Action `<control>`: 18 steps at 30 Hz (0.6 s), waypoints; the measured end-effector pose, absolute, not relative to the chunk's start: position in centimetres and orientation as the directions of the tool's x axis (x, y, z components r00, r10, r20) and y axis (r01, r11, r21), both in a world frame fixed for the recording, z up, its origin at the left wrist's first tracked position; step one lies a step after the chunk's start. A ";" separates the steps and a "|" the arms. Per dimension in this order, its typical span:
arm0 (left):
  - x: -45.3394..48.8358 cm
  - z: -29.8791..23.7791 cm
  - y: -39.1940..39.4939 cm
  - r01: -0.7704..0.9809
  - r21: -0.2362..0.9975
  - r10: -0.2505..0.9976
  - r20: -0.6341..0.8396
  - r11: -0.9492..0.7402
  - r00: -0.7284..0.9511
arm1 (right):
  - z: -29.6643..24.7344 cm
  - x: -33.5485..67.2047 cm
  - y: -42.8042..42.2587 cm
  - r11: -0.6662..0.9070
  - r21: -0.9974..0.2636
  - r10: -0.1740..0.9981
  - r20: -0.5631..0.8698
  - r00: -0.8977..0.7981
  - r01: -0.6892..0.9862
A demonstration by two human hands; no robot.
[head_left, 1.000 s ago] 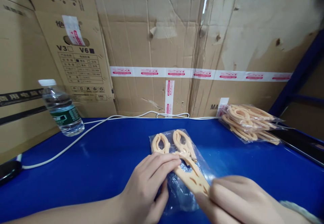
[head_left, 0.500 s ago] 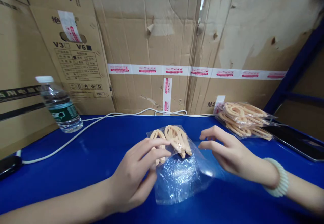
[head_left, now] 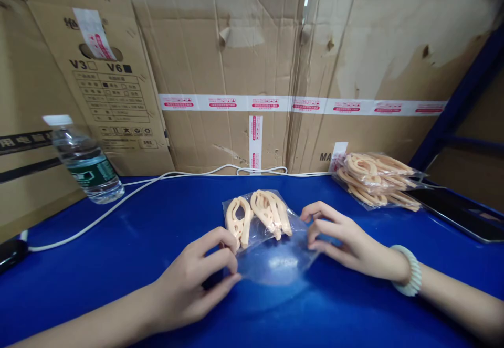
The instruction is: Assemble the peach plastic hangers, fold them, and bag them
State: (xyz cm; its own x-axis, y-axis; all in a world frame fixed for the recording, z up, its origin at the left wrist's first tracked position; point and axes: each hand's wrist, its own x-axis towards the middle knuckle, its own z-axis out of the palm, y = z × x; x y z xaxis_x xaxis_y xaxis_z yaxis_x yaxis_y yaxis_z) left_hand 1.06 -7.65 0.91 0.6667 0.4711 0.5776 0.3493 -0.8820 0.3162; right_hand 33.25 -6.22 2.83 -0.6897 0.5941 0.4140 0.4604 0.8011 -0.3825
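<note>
A clear plastic bag (head_left: 283, 264) lies on the blue tabletop between my hands. At its far end are several peach-coloured, loop-shaped pieces (head_left: 268, 212), and I cannot make out exactly what they are. My left hand (head_left: 200, 274) pinches the near left edge of the bag between thumb and fingers. On the opposite side, my right hand (head_left: 334, 235) has its fingers curled closed on the bag's right edge. The near part of the film is raised and stretched between the two hands. A pale green bracelet (head_left: 409, 272) sits on my right wrist.
More bagged peach pieces (head_left: 374, 180) are piled at the back right, beside a dark flat device (head_left: 457, 214). A water bottle (head_left: 88, 164) stands at the left. A white cable (head_left: 118, 214) runs along the back to a black object (head_left: 11, 253). Cardboard (head_left: 220, 64) walls the rear.
My left hand has moved down from over the pieces to the bag's near left edge. My right hand has come in and gripped the right edge. The film has been folded up from the table.
</note>
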 end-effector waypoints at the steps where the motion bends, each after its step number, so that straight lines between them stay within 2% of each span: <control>1: 1.0 1.0 -7.6 0.337 0.353 0.488 0.592 -0.873 0.642 | 2.7 33.2 -6.2 0.779 -0.432 0.621 0.435 -0.652 0.454; 4: 0.9 1.4 -7.6 0.346 0.487 0.596 0.606 -0.802 0.527 | 2.4 32.8 -6.3 0.692 -0.586 0.712 0.456 -0.534 0.421; 8: 0.9 1.6 -8.1 0.395 0.672 0.776 0.497 -0.627 0.388 | 1.8 31.7 -6.6 0.563 -0.736 0.813 0.411 -0.413 0.376; 12: 1.1 1.4 -7.9 0.366 0.760 0.835 0.417 -0.537 0.360 | 1.0 31.1 -6.5 0.460 -0.812 0.872 0.337 -0.354 0.360; 14: 1.1 1.2 -7.5 0.420 0.744 0.842 0.361 -0.519 0.401 | 0.6 30.9 -6.3 0.456 -0.798 0.875 0.321 -0.363 0.394; 18: 0.9 0.9 -6.9 0.597 0.560 0.811 0.288 -0.574 0.510 | 0.3 30.7 -6.3 0.492 -0.750 0.860 0.339 -0.381 0.442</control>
State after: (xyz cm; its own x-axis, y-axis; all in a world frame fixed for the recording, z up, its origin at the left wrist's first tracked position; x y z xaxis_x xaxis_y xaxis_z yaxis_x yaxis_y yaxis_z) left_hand 0.90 -6.88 0.94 0.5100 0.8107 0.2877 0.5973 -0.5744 0.5597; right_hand 30.75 -6.34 0.31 -0.3813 0.8599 0.3393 0.4420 0.4920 -0.7501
